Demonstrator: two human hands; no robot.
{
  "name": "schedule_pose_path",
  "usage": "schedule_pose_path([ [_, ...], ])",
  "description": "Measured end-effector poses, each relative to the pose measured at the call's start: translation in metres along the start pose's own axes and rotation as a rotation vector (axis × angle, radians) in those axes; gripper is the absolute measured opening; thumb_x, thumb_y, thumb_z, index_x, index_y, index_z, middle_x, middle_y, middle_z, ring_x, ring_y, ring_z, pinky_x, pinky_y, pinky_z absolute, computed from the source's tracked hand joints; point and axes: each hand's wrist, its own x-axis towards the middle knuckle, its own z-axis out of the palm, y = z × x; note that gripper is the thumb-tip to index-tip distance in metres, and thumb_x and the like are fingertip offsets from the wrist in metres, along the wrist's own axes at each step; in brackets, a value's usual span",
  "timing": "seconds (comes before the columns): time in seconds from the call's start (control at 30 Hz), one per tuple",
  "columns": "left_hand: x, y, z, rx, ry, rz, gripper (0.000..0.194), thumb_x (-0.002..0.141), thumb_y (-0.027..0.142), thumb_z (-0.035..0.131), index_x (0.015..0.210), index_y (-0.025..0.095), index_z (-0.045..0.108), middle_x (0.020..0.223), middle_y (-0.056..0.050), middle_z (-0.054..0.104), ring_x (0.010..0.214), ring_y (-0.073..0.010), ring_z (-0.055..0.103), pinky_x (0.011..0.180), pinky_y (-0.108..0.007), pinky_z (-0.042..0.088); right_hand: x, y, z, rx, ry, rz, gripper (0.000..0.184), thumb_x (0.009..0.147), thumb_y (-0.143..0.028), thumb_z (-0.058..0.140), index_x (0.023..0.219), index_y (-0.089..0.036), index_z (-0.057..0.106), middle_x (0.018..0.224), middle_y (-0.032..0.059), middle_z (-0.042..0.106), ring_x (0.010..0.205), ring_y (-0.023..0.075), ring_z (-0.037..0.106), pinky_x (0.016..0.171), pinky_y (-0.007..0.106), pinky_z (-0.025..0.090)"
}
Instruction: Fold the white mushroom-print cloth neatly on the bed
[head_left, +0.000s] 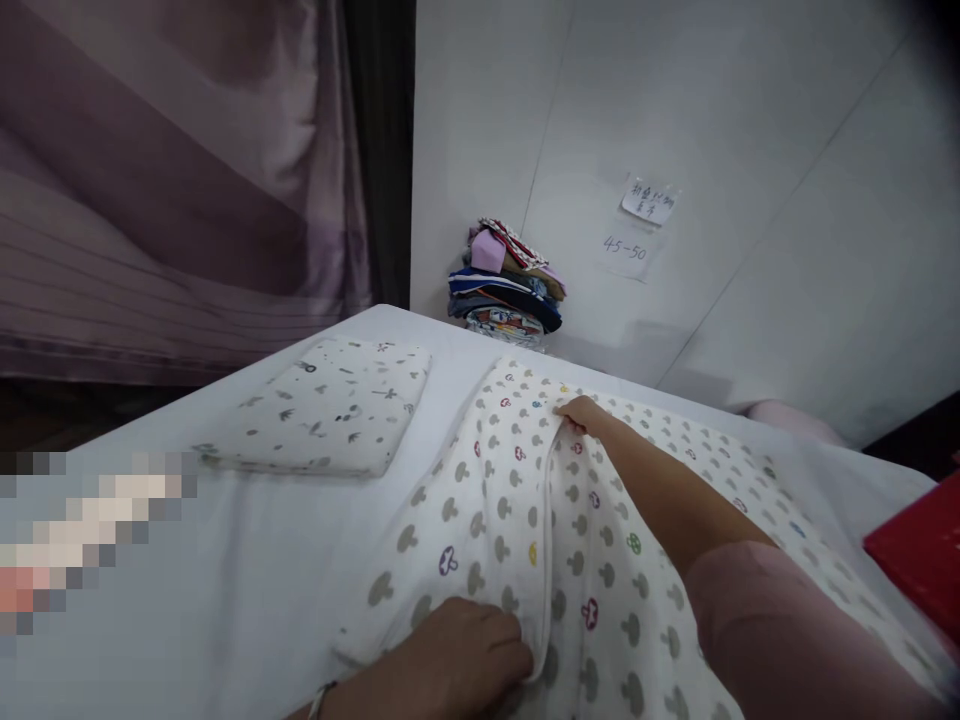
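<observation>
A white cloth with grey and coloured mushroom prints (495, 480) lies spread over the bed and reaches toward me. My right hand (581, 412) pinches its hemmed edge near the far side, raising a fold that runs down toward me. Closer in, my left hand (457, 655) is curled on the near end of that same edge, fingers bent round the fabric. A second white cloth with small grey prints (337, 410) lies folded flat to the left, apart from both hands.
The white bed surface (277, 560) surrounds the cloths. Folded clothes (506, 285) are stacked at the back against a pale wall (675, 110) bearing handwritten notes (626, 252). A pinkish curtain (172, 180) hangs at left; a red object (919, 555) sits at right. A pixelated patch hides the lower left.
</observation>
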Motion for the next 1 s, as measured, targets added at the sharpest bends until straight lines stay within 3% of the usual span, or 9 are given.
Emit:
schedule_pose_path([
  [0.17, -0.002, 0.005, -0.004, -0.002, 0.008, -0.037, 0.02, 0.079, 0.015, 0.056, 0.094, 0.024, 0.048, 0.088, 0.004, 0.058, 0.074, -0.0124, 0.049, 0.062, -0.026, 0.031, -0.007, 0.005, -0.007, -0.015, -0.008, 0.087, 0.022, 0.087, -0.029, 0.055, 0.076, -0.01, 0.056, 0.059, -0.0035, 0.055, 0.044, 0.0045, 0.049, 0.042, 0.017, 0.042],
  [0.4, -0.003, 0.006, -0.007, 0.029, -0.031, -0.017, 0.021, 0.078, 0.014, 0.056, 0.094, 0.024, 0.047, 0.088, 0.003, 0.058, 0.073, -0.0128, 0.049, 0.061, -0.026, 0.03, -0.017, 0.003, 0.0, 0.039, -0.035, 0.114, 0.023, 0.076, -0.026, 0.067, 0.067, -0.01, 0.054, 0.043, 0.0004, 0.053, 0.04, 0.0113, 0.053, 0.042, 0.021, 0.045],
  [0.53, -0.005, 0.006, -0.003, 0.017, 0.01, -0.012, 0.017, 0.08, 0.015, 0.053, 0.094, 0.023, 0.047, 0.088, 0.002, 0.058, 0.073, -0.0125, 0.048, 0.062, -0.027, 0.03, -0.02, 0.001, 0.0, 0.068, -0.111, 0.18, 0.024, 0.08, -0.029, 0.064, 0.07, -0.008, 0.056, 0.052, 0.0015, 0.057, 0.045, 0.0101, 0.055, 0.044, 0.02, 0.046],
  [0.67, -0.006, 0.004, 0.003, 0.015, 0.07, 0.016, 0.013, 0.081, 0.015, 0.049, 0.09, 0.023, 0.045, 0.084, 0.002, 0.057, 0.073, -0.0126, 0.049, 0.061, -0.028, 0.03, -0.02, 0.004, 0.005, 0.118, -0.126, 0.207, 0.019, 0.087, -0.029, 0.055, 0.088, -0.01, 0.058, 0.074, -0.0002, 0.06, 0.057, 0.0071, 0.056, 0.052, 0.02, 0.048],
  [0.83, -0.006, 0.003, -0.001, 0.042, 0.077, 0.012, 0.014, 0.08, 0.017, 0.052, 0.09, 0.023, 0.046, 0.082, 0.003, 0.058, 0.07, -0.0125, 0.05, 0.059, -0.027, 0.03, -0.019, 0.011, 0.01, 0.228, -0.055, 0.155, 0.021, 0.088, -0.03, 0.053, 0.095, -0.011, 0.057, 0.083, 0.0018, 0.059, 0.064, 0.0085, 0.057, 0.056, 0.022, 0.049],
  [1.0, -0.008, 0.002, -0.009, 0.076, 0.126, 0.043, 0.004, 0.086, 0.024, 0.049, 0.089, 0.023, 0.05, 0.079, 0.002, 0.06, 0.066, -0.0113, 0.052, 0.056, -0.026, 0.034, -0.034, 0.012, 0.013, 0.37, 0.001, -0.022, 0.011, 0.083, -0.019, 0.058, 0.075, -0.013, 0.054, 0.055, -0.006, 0.051, 0.043, 0.005, 0.049, 0.043, 0.017, 0.045],
])
